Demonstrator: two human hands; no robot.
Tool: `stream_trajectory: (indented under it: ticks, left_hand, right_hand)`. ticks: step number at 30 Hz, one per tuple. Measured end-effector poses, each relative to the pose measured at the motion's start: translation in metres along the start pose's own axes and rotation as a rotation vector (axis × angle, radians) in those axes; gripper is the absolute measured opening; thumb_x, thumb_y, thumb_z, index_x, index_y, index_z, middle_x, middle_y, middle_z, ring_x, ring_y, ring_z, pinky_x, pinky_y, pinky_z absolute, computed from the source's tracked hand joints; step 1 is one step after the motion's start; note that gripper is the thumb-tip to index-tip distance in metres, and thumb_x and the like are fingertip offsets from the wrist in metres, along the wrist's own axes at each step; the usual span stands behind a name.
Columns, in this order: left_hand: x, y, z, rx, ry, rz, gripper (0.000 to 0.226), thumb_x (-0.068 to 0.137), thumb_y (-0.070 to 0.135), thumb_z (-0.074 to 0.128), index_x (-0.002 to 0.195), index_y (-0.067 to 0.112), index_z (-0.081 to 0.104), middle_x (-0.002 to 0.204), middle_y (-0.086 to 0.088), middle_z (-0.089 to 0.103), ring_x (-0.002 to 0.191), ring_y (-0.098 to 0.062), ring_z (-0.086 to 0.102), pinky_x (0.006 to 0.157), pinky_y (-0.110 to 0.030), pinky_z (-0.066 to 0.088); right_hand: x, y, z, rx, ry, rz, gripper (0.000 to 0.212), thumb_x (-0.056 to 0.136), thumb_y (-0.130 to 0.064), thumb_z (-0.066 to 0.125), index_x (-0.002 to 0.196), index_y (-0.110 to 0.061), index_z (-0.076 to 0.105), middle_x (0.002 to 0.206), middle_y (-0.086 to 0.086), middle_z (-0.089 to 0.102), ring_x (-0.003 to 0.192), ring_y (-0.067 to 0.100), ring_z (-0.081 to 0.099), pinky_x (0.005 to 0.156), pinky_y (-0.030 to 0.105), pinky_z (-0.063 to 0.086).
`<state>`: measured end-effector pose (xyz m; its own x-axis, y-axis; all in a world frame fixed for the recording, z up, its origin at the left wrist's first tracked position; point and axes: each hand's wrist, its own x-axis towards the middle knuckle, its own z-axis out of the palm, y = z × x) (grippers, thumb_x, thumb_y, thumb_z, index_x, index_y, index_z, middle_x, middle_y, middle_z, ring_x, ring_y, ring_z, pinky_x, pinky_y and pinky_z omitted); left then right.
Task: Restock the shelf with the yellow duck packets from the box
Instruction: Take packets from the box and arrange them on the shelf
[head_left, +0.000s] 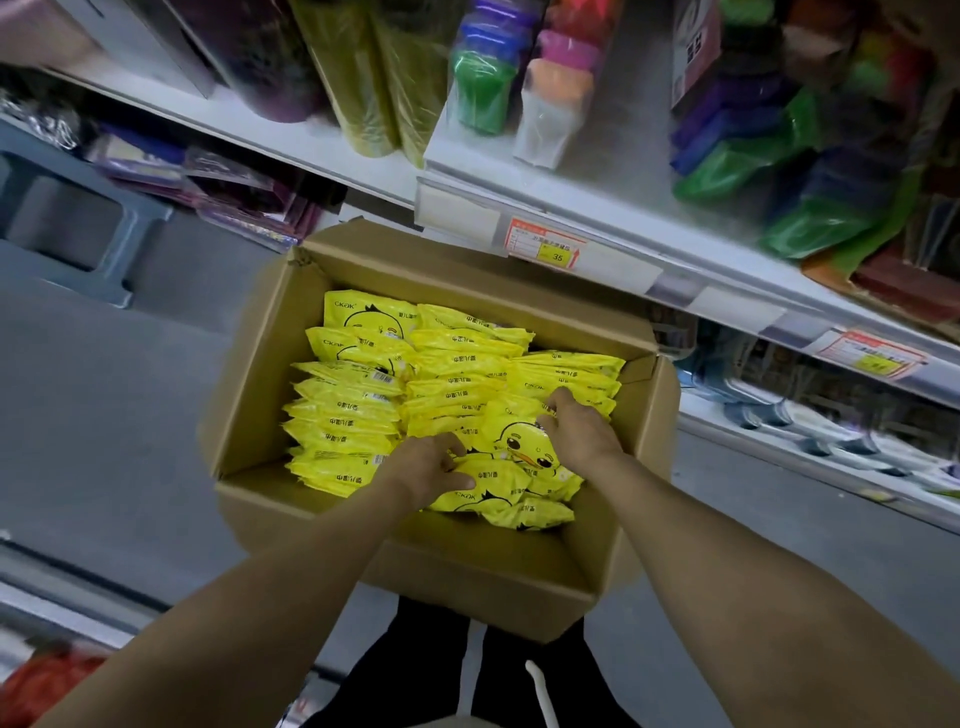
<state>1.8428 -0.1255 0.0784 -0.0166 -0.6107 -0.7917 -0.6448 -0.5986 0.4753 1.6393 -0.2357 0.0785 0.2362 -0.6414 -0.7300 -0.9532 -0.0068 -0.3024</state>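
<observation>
Gathering a bundle looks like the step in hand. The left hand (434, 465) curls fingers and thumb round the near edge of a loose clump of packets (519, 449), and the right hand (574, 428) bends its fingers over the clump's far right side. Both hands have hold of the same few packets, one of them lying duck-face up between them. The clump lies on the stock below and does not look lifted yet. Every packet in view is inside the box (254, 374), stacked on edge in rows at left and middle and lying looser at the near right, where the hands are. The box is open and nearly full, so the restock seems barely begun. It stands on the floor (130, 415), close against the shelf (727, 301), whose rim carries a price tag (545, 244) just above the far flap. The next move calls for a firm squeeze from both sides, since slick packets could slide out of the middle, then a lift clear of the flaps and a swing to the right. No yellow packets show on any shelf, so I cannot tell which level takes them.
</observation>
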Motion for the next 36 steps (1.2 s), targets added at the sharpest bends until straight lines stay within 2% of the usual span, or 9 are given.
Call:
stream_trajectory:
  ticks: [5, 9, 11, 14, 17, 22, 27, 31, 36]
  left_hand:
    - [-0.005, -0.009, 0.008, -0.023, 0.029, -0.011, 0.049, 0.078, 0.040, 0.079, 0.119, 0.021, 0.061, 0.114, -0.004, 0.068, 0.103, -0.021, 0.063, 0.085, -0.032, 0.051]
    - [-0.005, -0.014, 0.012, 0.003, 0.056, -0.023, 0.050, 0.077, 0.041, 0.079, 0.118, 0.019, 0.061, 0.115, -0.002, 0.067, 0.104, -0.020, 0.062, 0.086, -0.032, 0.051]
    - [-0.004, -0.011, 0.014, 0.032, 0.077, -0.032, 0.053, 0.077, 0.042, 0.079, 0.121, 0.019, 0.059, 0.117, -0.002, 0.067, 0.107, -0.021, 0.062, 0.088, -0.033, 0.050]
    - [-0.002, -0.002, 0.021, 0.083, 0.107, -0.044, 0.059, 0.077, 0.047, 0.077, 0.125, 0.021, 0.055, 0.121, -0.001, 0.066, 0.111, -0.022, 0.061, 0.088, -0.035, 0.051]
    - [0.000, 0.006, 0.028, 0.124, 0.162, -0.055, 0.060, 0.077, 0.050, 0.075, 0.126, 0.023, 0.054, 0.122, 0.001, 0.065, 0.111, -0.022, 0.060, 0.085, -0.035, 0.050]
    - [0.009, 0.025, 0.048, 0.368, 0.100, -0.062, 0.077, 0.073, 0.055, 0.076, 0.136, 0.023, 0.044, 0.133, -0.002, 0.051, 0.122, -0.025, 0.050, 0.092, -0.038, 0.048]
    - [0.018, 0.040, 0.073, 0.693, 0.143, -0.131, 0.095, 0.064, 0.062, 0.079, 0.133, 0.016, 0.032, 0.130, -0.010, 0.040, 0.121, -0.028, 0.044, 0.094, -0.039, 0.046]
    - [0.025, 0.038, 0.078, 0.866, 0.154, -0.094, 0.089, 0.068, 0.055, 0.079, 0.131, 0.015, 0.032, 0.127, -0.012, 0.045, 0.116, -0.029, 0.049, 0.090, -0.040, 0.047]
    - [0.024, 0.040, 0.057, 0.896, 0.026, 0.033, 0.065, 0.084, 0.047, 0.070, 0.134, 0.016, 0.043, 0.126, -0.007, 0.056, 0.116, -0.026, 0.056, 0.083, -0.037, 0.051]
  right_hand:
    - [0.001, -0.002, 0.005, 0.019, 0.017, 0.036, 0.044, 0.101, -0.045, 0.048, 0.131, -0.014, 0.043, 0.115, 0.014, 0.066, 0.105, 0.034, 0.062, 0.079, 0.039, 0.050]
    - [-0.006, -0.001, 0.008, 0.067, -0.077, 0.006, 0.085, 0.078, -0.061, 0.072, 0.140, -0.011, 0.040, 0.127, 0.013, 0.061, 0.118, 0.033, 0.056, 0.088, 0.039, 0.049]
    - [-0.007, -0.002, 0.007, 0.025, -0.141, -0.023, 0.099, 0.069, -0.060, 0.081, 0.144, -0.011, 0.038, 0.132, 0.013, 0.058, 0.123, 0.032, 0.053, 0.093, 0.040, 0.049]
    - [-0.002, -0.001, -0.005, -0.053, -0.136, -0.037, 0.088, 0.071, -0.049, 0.084, 0.142, -0.011, 0.047, 0.136, 0.011, 0.056, 0.126, 0.030, 0.051, 0.097, 0.036, 0.048]
    - [0.007, 0.006, -0.026, -0.128, -0.095, -0.001, 0.073, 0.076, -0.049, 0.081, 0.132, -0.010, 0.057, 0.133, 0.010, 0.059, 0.122, 0.029, 0.054, 0.092, 0.035, 0.048]
    - [0.012, 0.008, -0.032, -0.103, -0.113, -0.007, 0.079, 0.078, -0.048, 0.080, 0.140, -0.009, 0.051, 0.141, 0.010, 0.054, 0.130, 0.030, 0.049, 0.098, 0.035, 0.046]
    - [0.010, 0.010, -0.027, -0.120, -0.120, -0.057, 0.077, 0.081, -0.046, 0.077, 0.144, -0.012, 0.048, 0.144, 0.009, 0.051, 0.134, 0.029, 0.044, 0.101, 0.034, 0.042]
    - [0.013, 0.010, -0.032, -0.146, -0.112, -0.048, 0.066, 0.080, -0.046, 0.078, 0.130, -0.010, 0.057, 0.134, 0.011, 0.058, 0.125, 0.030, 0.052, 0.095, 0.036, 0.048]
    - [0.006, 0.007, -0.040, -0.150, -0.078, -0.041, 0.071, 0.081, -0.049, 0.076, 0.136, -0.011, 0.054, 0.137, 0.010, 0.056, 0.128, 0.030, 0.050, 0.095, 0.037, 0.048]
